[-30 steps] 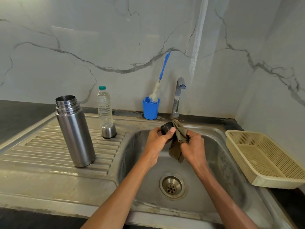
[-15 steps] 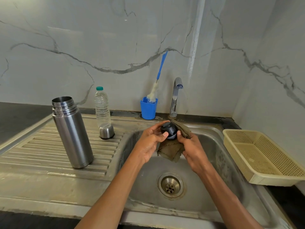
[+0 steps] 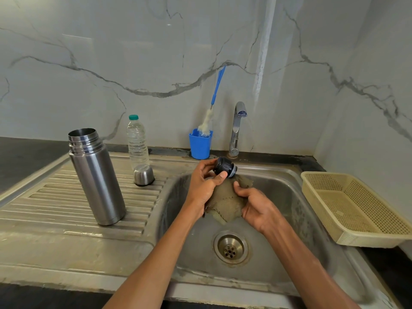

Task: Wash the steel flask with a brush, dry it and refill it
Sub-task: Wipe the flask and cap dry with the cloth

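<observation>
The steel flask stands upright and uncapped on the ribbed drainboard at the left. Its steel cup lid sits upside down behind it, beside a clear water bottle with a green cap. Over the sink basin my left hand pinches the flask's black stopper between thumb and fingers. My right hand grips an olive-brown cloth that bunches just below the stopper. The blue-handled bottle brush leans in a blue cup at the back wall.
The tap stands behind the sink, no water visibly running. The drain lies under my forearms. A cream plastic basket rests on the counter at the right. Marble walls close off the back and right.
My left hand has drawn the black stopper up and out of the cloth, so it now shows fully. The cloth has dropped lower in my right hand.
</observation>
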